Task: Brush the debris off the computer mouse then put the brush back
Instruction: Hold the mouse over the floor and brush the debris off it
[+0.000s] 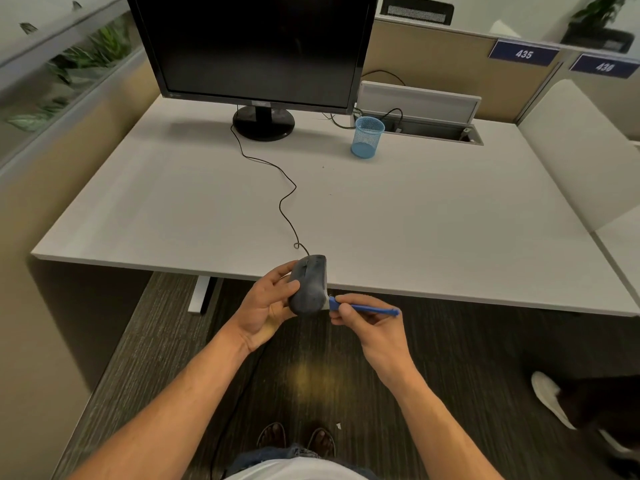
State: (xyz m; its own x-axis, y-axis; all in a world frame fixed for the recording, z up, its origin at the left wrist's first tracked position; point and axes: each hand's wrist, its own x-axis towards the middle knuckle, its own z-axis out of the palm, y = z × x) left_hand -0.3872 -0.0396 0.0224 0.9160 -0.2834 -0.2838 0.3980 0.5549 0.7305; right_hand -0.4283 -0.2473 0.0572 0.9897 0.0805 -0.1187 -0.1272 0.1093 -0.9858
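the left hand (268,303) has the mouse (309,287) lifted off the desk, fingers curled round its side and thumb over the back, holding it just past the near edge of the tabletop (415,216) above the carpet. the right hand (367,325) pinches the blue brush (363,309) like a pen, thumb and fingertips closed on the handle, its pale bristle end touching the mouse's lower right side. i'd say the brushing is under way. the cord (282,199) runs in loose bends across the tabletop to the foot of the monitor (256,46) — pull the mouse any further off the edge and that cord could go taut and tug. whatever gets brushed off will likely drop on the floor, not the desk. the thin handle could also twist in so light a pinch. the blue mesh cup (367,137) near the far edge looks like where the brush goes back, and it seems light enough to tip. the only writing readable is on the divider signs (523,53) — "435", and one beside it too blurred to be sure.
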